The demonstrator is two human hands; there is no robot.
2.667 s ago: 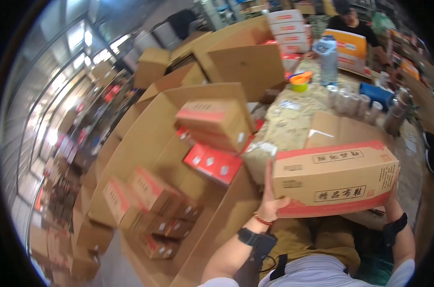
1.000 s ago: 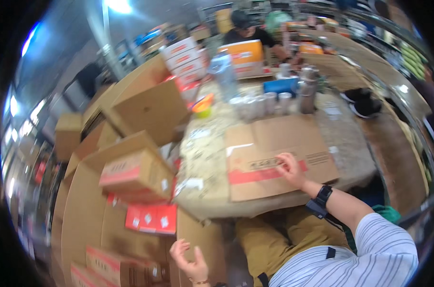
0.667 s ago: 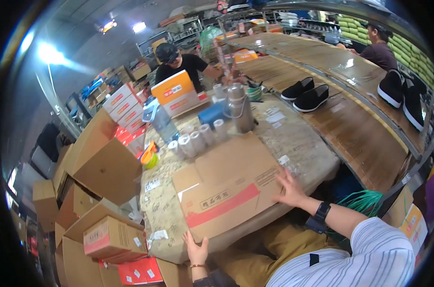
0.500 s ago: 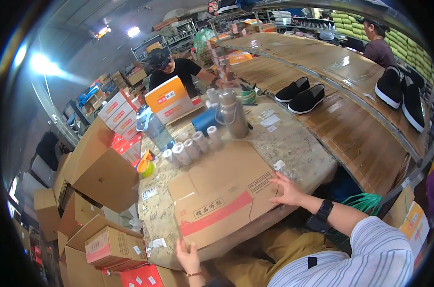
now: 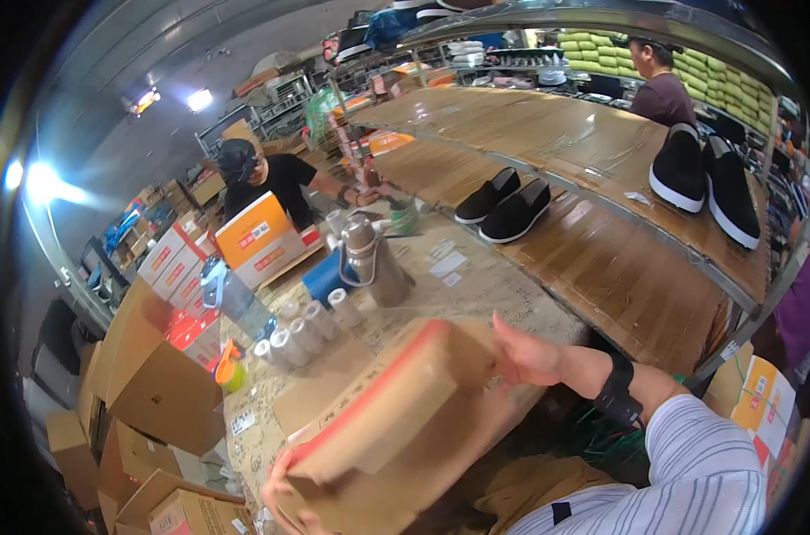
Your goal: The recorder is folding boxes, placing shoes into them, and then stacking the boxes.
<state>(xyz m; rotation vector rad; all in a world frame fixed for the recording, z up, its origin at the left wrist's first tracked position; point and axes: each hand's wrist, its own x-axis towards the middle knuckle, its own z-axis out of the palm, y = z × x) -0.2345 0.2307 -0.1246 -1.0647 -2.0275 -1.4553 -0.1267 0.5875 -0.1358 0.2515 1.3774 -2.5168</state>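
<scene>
A cardboard box with a red stripe is raised off the near side of the table, tilted and partly opened out from its flat shape. My left hand grips its lower left end, fingers wrapped on the edge. At the right end, my right hand holds the box by its side, thumb up; some of those fingers are hidden behind the cardboard. Just beyond the box stand several white rolls in a row.
On the table are a metal thermos, a blue-capped water bottle and an orange-and-white carton. A co-worker sits opposite. Right, a shelf bears black shoes. Open cartons crowd the left.
The cardboard lay flat on the table; now it is lifted, tilted and opening into a box between both hands. My view has swung right.
</scene>
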